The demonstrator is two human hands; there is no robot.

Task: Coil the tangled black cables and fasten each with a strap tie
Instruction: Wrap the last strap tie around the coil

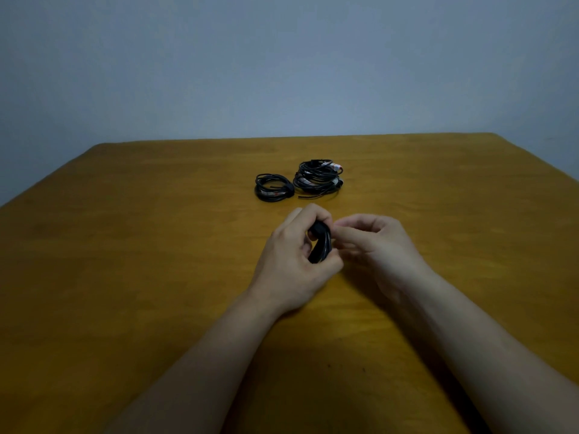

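My left hand (293,261) grips a small coiled black cable (321,244) just above the middle of the table, fingers curled round the bundle. My right hand (372,242) meets it from the right, its fingertips pinching at the coil's top edge; what they pinch is hidden. Farther back lies a flat black coil (273,187) with a strap round it. To its right sits a taller heap of black cables (318,178) with white and red plugs.
The wooden table (125,245) spreads wide to the left, right and front of my hands. Its far edge meets a plain grey-blue wall (282,73) just behind the cable heaps.
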